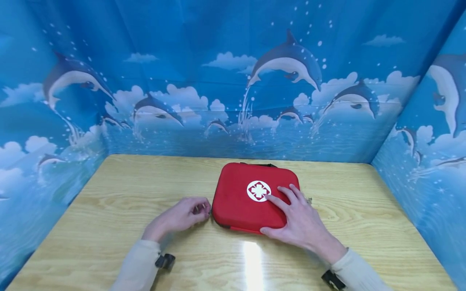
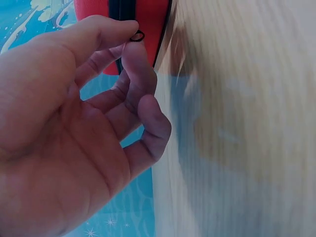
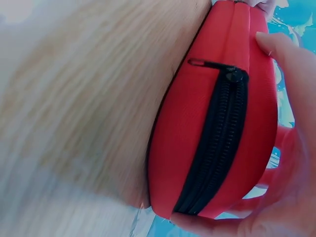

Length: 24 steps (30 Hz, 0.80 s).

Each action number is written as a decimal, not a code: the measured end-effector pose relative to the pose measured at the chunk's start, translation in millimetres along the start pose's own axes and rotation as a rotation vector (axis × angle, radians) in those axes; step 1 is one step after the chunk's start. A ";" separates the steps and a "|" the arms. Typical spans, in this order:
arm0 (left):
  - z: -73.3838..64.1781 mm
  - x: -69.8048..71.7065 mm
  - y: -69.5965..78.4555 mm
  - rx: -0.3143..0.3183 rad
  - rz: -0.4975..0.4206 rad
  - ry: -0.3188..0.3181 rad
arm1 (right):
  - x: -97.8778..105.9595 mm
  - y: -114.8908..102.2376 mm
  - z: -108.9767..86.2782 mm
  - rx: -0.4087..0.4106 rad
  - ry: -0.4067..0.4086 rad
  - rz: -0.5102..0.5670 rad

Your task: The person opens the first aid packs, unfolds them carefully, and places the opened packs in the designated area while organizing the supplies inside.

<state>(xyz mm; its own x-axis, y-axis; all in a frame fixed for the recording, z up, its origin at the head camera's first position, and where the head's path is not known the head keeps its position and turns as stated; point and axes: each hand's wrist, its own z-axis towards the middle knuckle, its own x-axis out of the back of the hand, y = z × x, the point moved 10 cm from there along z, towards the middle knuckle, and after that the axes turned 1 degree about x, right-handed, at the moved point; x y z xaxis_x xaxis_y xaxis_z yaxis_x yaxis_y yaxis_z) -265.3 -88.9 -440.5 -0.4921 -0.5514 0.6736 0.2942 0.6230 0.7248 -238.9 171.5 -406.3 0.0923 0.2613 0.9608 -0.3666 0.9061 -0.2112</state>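
Red case (image 1: 234,198): we judge light, semi-stiff; hold sides (image 3: 180,128). Left grip (image 1: 183,215) pinches zipper pull (image 2: 142,36); right grip (image 1: 296,216) spreads wide.

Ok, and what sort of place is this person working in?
Probably a screened-off work booth, though I can't be sure. A wood-grain table bearing a red case stands in front of dolphin-print cloth, which hangs behind it and along both sides.

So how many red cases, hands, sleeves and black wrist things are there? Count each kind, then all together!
Red case: 1
Left hand and right hand: 2
Sleeves: 2
Black wrist things: 2
Total: 7
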 end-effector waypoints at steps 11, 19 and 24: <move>-7.6 -3.7 5.9 -0.044 -0.019 0.024 | -2.0 -7.3 4.0 -0.044 0.016 -0.033; -6.5 -5.5 7.0 -0.040 0.000 0.070 | -1.9 -19.6 5.7 -0.093 0.066 -0.064; -6.0 -2.9 9.5 -0.057 0.020 0.099 | -5.6 -29.5 6.7 -0.126 0.069 -0.119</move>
<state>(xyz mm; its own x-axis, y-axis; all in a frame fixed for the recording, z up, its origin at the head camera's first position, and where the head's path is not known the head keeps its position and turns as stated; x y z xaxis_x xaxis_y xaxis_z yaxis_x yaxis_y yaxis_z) -256.2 -84.7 -434.7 -0.4035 -0.5929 0.6969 0.3504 0.6035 0.7163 -234.8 141.0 -404.2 0.1933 0.1681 0.9666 -0.2303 0.9655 -0.1219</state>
